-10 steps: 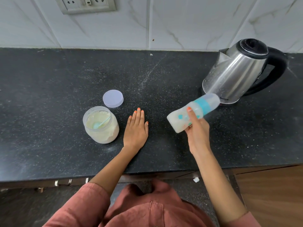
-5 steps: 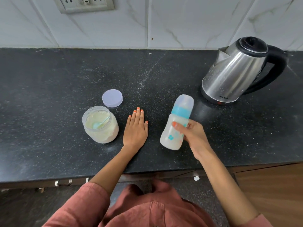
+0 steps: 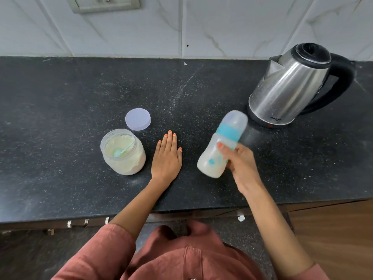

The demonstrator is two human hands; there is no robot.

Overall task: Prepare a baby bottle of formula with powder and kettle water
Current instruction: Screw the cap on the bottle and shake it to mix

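Jar [image 3: 123, 152] far left on the surface [image 3: 60, 98], open, full of powder, scoop [image 3: 119, 152] sunk in it. Lid [image 3: 138, 119] lies just behind, apart from the jar.

My left hand [image 3: 167, 158] rests flat on the surface, palm down, fingers together, holding nothing, just beside the jar.

Bottle [image 3: 220, 146] is in the air right of that hand, capped, tilted with the cap toward the kettle [image 3: 290, 85]. Milky liquid inside. My right hand [image 3: 240, 164] is wrapped round its lower body, fingers closed on it; blurred.

Handling, as I judge: light plastic, smooth and likely slippery if wet; liquid will slosh. Grip at the waist below the teal collar [image 3: 229, 131]; cap must be tight.

Room: clear surface between bottle and left hand. Kettle stands near the cap end. Front edge near my wrist.
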